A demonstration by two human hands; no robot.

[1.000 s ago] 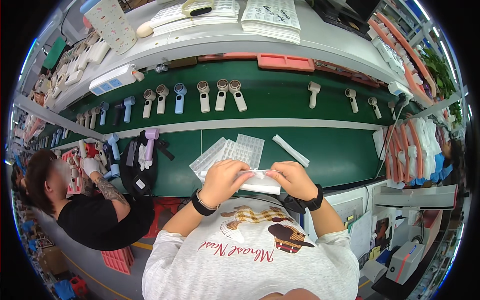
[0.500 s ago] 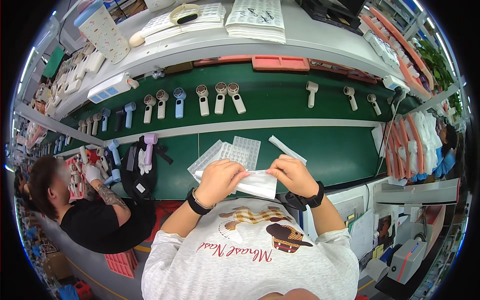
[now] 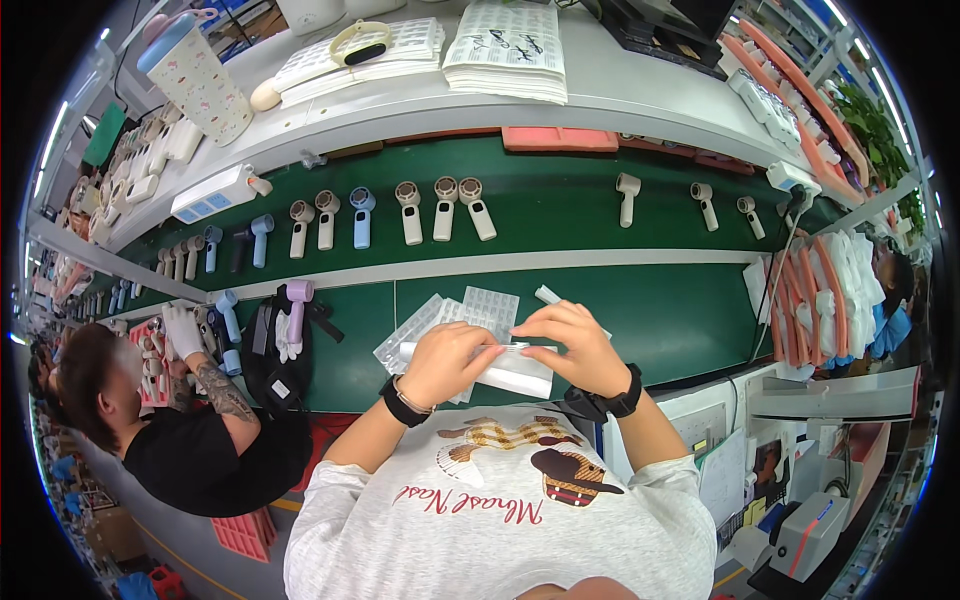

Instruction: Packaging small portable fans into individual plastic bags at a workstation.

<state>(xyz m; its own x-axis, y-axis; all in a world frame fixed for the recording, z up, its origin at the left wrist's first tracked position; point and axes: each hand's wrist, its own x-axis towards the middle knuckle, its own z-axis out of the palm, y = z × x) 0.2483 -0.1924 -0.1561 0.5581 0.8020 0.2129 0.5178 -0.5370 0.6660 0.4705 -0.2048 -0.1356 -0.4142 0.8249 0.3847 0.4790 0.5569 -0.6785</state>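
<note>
One white packet (image 3: 518, 381) in left fingers (image 3: 481, 336)

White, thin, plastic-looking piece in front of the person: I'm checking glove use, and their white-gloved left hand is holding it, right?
Not quite: the left hand holding the white, thin, plastic-looking piece is bare, with a black band at its wrist, as the head view shows.

Partly hidden from my view
Left hand (image 3: 445, 360) covers some film (image 3: 520, 379); beyond the grip, right hand (image 3: 580, 352) hides the strip's (image 3: 545, 294) middle.
</note>
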